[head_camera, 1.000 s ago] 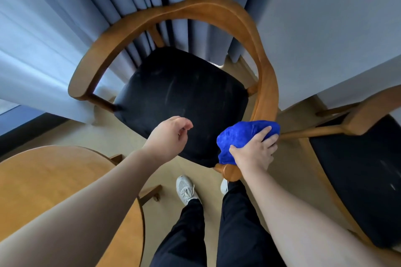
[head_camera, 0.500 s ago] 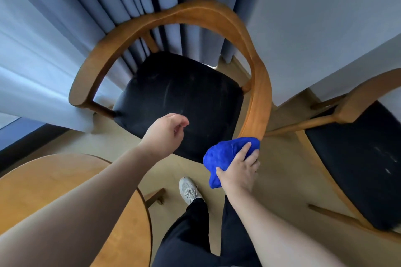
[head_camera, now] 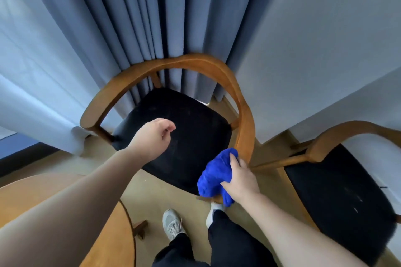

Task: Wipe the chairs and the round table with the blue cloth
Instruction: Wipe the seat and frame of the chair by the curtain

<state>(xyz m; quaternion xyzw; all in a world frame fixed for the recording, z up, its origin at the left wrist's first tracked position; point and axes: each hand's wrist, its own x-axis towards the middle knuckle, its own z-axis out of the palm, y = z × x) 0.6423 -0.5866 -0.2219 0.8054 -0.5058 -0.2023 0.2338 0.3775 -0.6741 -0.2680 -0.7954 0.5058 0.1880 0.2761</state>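
Blue curtains (head_camera: pixel 152 28) hang behind the chair (head_camera: pixel 173 65), at the end of whose right armrest (head_camera: pixel 246 136) my right hand (head_camera: pixel 240 182) presses the cloth (head_camera: pixel 213 175), fingers curled round it, while my left hand (head_camera: pixel 154 136) hovers over the chair's seat (head_camera: pixel 195 132), fingers loosely curled on nothing, the table (head_camera: pixel 32 197) near the chair's left.

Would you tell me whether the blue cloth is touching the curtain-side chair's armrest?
Touching. The head view shows the blue cloth, gripped by the right hand, wrapped over the armrest near its front end.
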